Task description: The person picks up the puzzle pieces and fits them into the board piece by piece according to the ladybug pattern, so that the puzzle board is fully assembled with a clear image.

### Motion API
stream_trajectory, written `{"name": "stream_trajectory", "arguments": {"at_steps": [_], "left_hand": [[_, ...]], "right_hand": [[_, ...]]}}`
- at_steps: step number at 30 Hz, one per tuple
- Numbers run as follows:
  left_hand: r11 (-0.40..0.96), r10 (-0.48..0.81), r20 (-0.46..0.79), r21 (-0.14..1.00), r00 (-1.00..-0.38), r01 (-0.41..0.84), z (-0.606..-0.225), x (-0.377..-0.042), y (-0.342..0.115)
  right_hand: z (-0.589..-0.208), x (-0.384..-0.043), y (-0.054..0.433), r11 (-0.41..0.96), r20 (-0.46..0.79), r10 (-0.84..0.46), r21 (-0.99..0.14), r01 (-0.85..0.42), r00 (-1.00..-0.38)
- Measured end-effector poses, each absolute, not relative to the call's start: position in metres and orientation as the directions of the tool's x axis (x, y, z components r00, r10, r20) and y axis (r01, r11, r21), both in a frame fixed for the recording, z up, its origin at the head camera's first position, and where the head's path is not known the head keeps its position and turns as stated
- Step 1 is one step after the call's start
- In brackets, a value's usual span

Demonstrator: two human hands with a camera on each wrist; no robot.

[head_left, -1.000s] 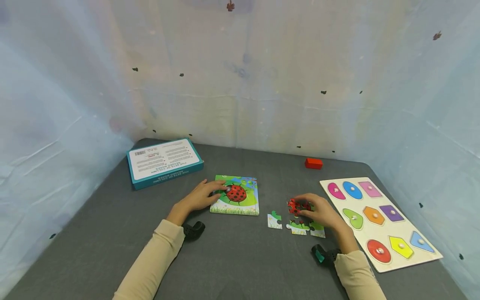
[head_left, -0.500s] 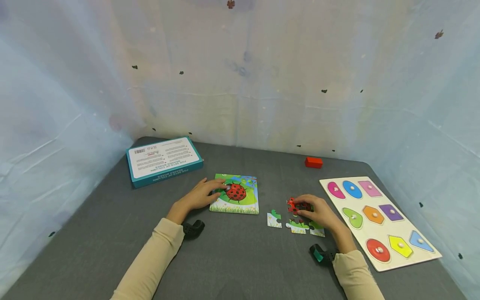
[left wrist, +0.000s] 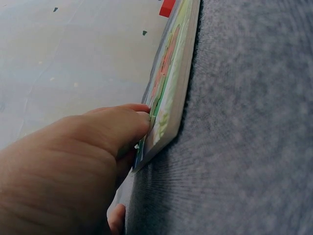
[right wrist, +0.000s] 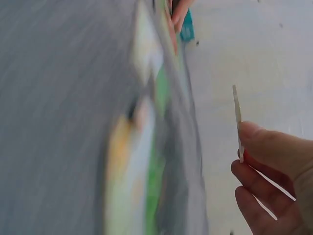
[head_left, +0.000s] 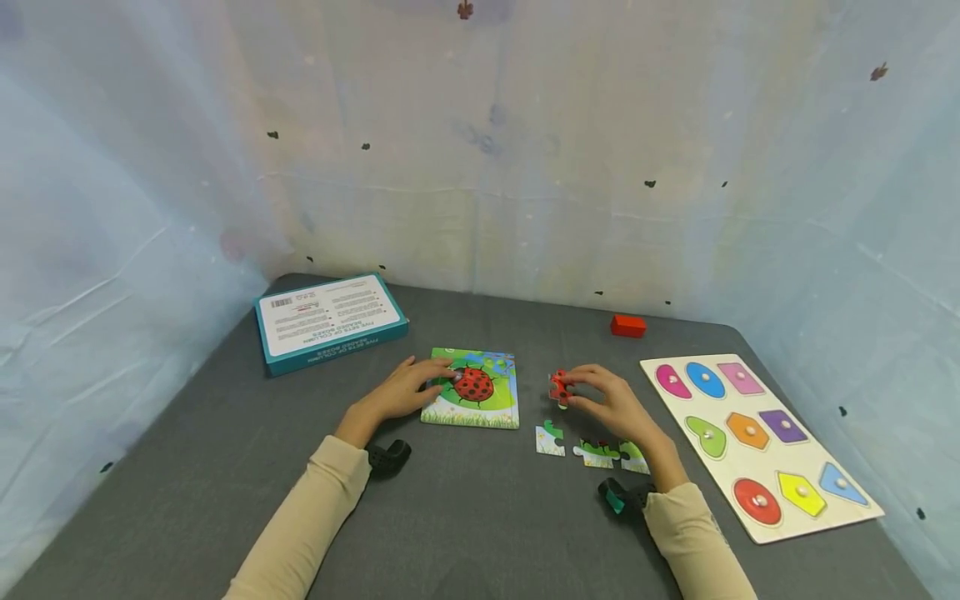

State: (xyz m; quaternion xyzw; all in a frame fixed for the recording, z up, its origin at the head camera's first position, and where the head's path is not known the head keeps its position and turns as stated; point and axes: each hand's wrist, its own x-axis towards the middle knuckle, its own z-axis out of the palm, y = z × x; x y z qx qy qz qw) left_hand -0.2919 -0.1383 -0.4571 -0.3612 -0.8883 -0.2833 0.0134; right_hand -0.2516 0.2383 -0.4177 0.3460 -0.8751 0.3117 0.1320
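The right hand (head_left: 618,408) pinches a red, black-spotted puzzle piece (head_left: 560,389) (thin and edge-on in the right wrist view), held up in the air. Fingers of the left hand (head_left: 405,389) touch the flat ladybug board (head_left: 482,388), green with grass along its near edge. Three green-and-white pieces (head_left: 597,457) lie flat nearby.

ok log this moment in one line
left hand: touches ladybug board | right hand: pinches red puzzle piece | other pieces: on table
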Motion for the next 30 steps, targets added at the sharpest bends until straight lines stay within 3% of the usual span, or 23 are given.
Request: {"name": "stream_trajectory", "arguments": {"at_steps": [6, 15, 22, 30], "left_hand": [[0.584, 0.630, 0.223, 0.494, -0.743, 0.644, -0.456, -0.293, -0.137], [0.583, 0.635, 0.228, 0.486, -0.738, 0.651, -0.451, -0.290, -0.137], [0.587, 0.629, 0.218, 0.495, -0.746, 0.640, -0.451, -0.289, -0.137], [0.578, 0.627, 0.233, 0.501, -0.744, 0.644, -0.454, -0.290, -0.138]], "right_hand": [[-0.408, -0.264, 0.196, 0.543, 0.432, -0.548, -0.468, -0.697, -0.716], [-0.424, -0.279, 0.146, 0.530, 0.395, -0.595, -0.461, -0.711, -0.700], [-0.435, -0.284, 0.125, 0.509, 0.359, -0.608, -0.508, -0.695, -0.708], [-0.441, -0.286, 0.112, 0.545, 0.335, -0.618, -0.469, -0.695, -0.711]]}}
